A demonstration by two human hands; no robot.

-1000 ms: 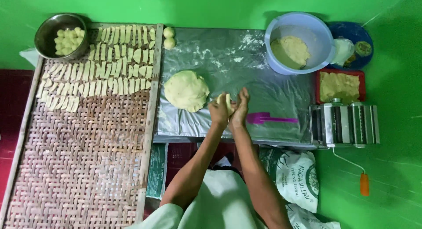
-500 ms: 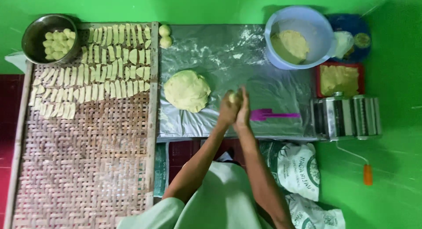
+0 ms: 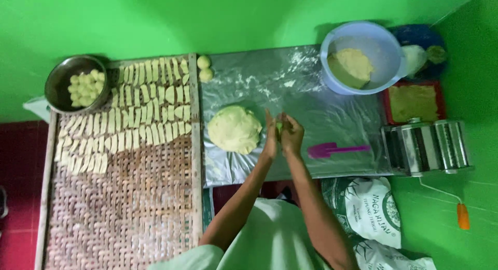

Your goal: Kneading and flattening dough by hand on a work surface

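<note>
Head view showed both hands pressed together just right of the big dough mound (image 3: 235,129), with a small dough piece (image 3: 279,127) sandwiched between the palms. The left hand (image 3: 271,137) had its fingers straight and together, flat against the piece, and the right hand (image 3: 291,136) had its fingers curled in and closed around the other side of it. My take: rolling like this works best with light, even pressure and palms kept parallel, otherwise the piece ends up lopsided or sticks. The mound looked soft, pale yellow and a bit lumpy on top, sitting on a shiny plastic-covered surface (image 3: 332,119) dusted with flour. Left of the mound was a woven bamboo tray (image 3: 124,208) carrying neat rows of little oblong dough pieces, plus a metal bowl (image 3: 61,78) of small chunks at its far corner. Right of the mound lay a purple plastic scraper (image 3: 332,149), a light blue bowl (image 3: 386,50) with more dough, and a steel pasta roller (image 3: 426,145).
</note>
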